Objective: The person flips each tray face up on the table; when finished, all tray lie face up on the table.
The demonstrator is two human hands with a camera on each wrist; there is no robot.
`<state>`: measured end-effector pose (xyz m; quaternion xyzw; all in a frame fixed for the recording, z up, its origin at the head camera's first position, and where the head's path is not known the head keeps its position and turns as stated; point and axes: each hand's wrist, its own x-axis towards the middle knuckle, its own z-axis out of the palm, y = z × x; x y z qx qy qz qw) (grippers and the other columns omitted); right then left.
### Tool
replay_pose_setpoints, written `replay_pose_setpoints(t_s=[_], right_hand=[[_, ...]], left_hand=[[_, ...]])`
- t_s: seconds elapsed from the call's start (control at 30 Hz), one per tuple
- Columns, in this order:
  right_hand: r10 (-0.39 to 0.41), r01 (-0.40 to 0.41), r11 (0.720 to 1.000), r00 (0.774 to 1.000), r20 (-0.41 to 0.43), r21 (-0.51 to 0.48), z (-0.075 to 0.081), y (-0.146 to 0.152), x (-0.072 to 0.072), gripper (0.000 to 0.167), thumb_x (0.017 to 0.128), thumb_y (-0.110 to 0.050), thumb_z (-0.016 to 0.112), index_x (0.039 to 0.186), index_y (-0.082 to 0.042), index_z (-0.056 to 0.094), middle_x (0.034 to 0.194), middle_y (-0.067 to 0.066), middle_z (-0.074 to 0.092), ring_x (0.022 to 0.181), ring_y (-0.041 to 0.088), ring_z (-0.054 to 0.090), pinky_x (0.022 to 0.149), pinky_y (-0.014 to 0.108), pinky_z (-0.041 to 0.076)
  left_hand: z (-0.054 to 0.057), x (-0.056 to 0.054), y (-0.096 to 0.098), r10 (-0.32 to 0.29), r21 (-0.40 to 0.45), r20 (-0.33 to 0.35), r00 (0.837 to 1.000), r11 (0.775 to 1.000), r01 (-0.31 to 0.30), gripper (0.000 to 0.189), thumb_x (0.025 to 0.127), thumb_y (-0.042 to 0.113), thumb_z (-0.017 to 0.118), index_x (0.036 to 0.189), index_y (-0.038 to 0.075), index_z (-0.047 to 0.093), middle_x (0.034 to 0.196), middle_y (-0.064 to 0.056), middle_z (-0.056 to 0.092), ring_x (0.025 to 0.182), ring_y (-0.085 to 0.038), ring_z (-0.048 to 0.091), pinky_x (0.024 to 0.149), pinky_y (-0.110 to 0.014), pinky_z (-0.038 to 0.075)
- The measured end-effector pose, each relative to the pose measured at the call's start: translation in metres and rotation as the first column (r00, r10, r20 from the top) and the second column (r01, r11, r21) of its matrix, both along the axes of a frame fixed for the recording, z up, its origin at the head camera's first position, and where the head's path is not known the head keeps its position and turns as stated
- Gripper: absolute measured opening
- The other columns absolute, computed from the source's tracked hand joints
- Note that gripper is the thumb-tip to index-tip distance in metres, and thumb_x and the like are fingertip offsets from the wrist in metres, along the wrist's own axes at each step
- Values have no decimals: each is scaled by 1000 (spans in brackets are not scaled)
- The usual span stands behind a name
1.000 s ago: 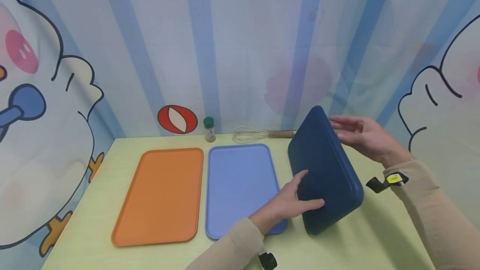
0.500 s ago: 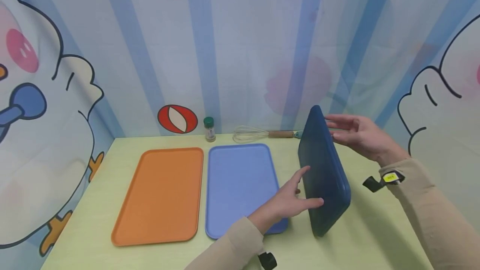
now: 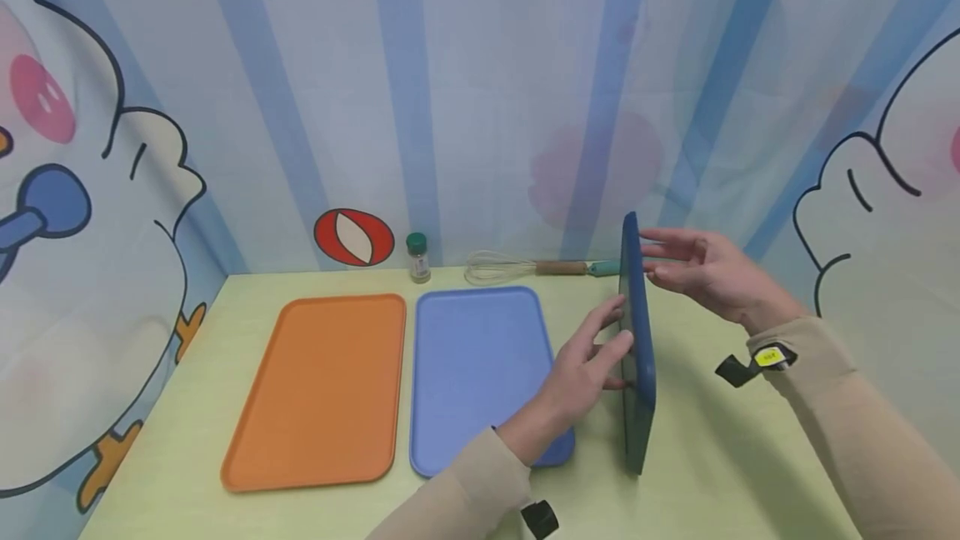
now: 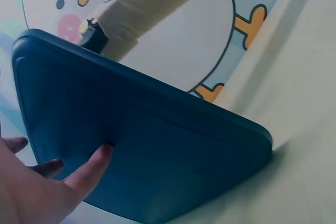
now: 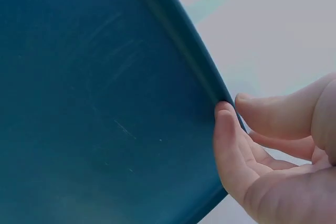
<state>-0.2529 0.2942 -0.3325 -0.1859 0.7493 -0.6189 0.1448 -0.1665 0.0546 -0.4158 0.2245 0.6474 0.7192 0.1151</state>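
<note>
A dark blue tray point(image 3: 643, 373) stands almost upright on the right part of the table, seen nearly edge-on from the head. My left hand point(image 3: 570, 373) is at its left face, fingers spread; in the left wrist view a fingertip of that hand point(image 4: 47, 195) touches the broad flat side of the tray point(image 4: 168, 135). At the far upper edge, my right hand point(image 3: 708, 273) pinches the rim. Up close in the right wrist view, fingers of the right hand point(image 5: 262, 161) lie on the scratched face of the tray point(image 5: 105, 87), the thumb against the rim's outer side.
An orange tray point(image 3: 322, 390) and a light blue tray point(image 3: 480, 373) lie flat side by side to the left. Along the back edge are a green-capped spice jar point(image 3: 419, 261) and a whisk point(image 3: 517, 267), its handle end behind the dark tray. A printed curtain point(image 3: 480, 107) hangs behind.
The dark blue tray has swung from a leaning pose to nearly upright, edge toward the head. My right hand shifted slightly left with it; my left fingers moved up along its face.
</note>
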Motion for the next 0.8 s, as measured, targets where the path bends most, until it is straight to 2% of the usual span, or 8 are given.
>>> replay_pose_setpoints(t_s=[0.2, 0.33, 0.5, 0.6, 0.7, 0.8], right_hand=[[-9, 9, 1000, 1000, -1, 1, 2, -11, 3, 69, 105, -2, 61, 164, 4, 26, 165, 33, 29, 127, 5, 61, 103, 25, 53], [-10, 10, 1000, 1000, 5, 0, 3, -17, 5, 70, 105, -1, 60, 165, 3, 24, 166, 31, 29, 125, 5, 62, 102, 26, 54], [-12, 12, 1000, 1000, 15, -3, 2, -21, 6, 70, 105, 0, 59, 165, 3, 22, 167, 30, 27, 126, 6, 60, 102, 26, 54], [-12, 12, 1000, 1000, 19, 3, 1, -23, 7, 70, 105, 0, 59, 165, 3, 23, 167, 29, 27, 136, 18, 55, 103, 25, 53], [-7, 6, 1000, 1000, 17, 7, 0, -24, 7, 71, 105, 0, 60, 165, 1, 23, 168, 27, 26, 148, 37, 42, 103, 25, 53], [0, 0, 1000, 1000, 11, 6, -2, -26, 7, 71, 105, 1, 59, 166, 0, 23, 170, 26, 24, 153, 47, 29, 103, 24, 52]], left_hand=[[11, 0, -4, -43, -35, 42, 998, 998, 45, 75, 99, 52, 65, 164, 37, 31, 162, 8, 42, 125, -10, 64, 83, -32, 62], [18, 1, -4, -33, -76, 71, 997, 996, 39, 85, 94, 53, 71, 165, 37, 27, 161, 10, 42, 128, -12, 61, 81, -32, 62], [25, 4, -4, -9, -111, 77, 997, 994, 17, 89, 90, 51, 77, 164, 41, 28, 159, 8, 45, 129, -14, 59, 82, -31, 61], [27, 5, -4, 1, -141, 60, 998, 990, 8, 90, 88, 51, 78, 162, 44, 28, 158, 6, 46, 127, -13, 60, 85, -29, 58], [28, 6, -5, 0, -165, 44, 999, 986, 7, 91, 88, 53, 78, 162, 46, 26, 158, 5, 46, 124, -10, 61, 87, -28, 57], [29, 7, -5, -1, -160, 47, 999, 987, 9, 93, 87, 52, 79, 162, 46, 25, 157, 6, 46, 122, -8, 62, 86, -28, 57]])
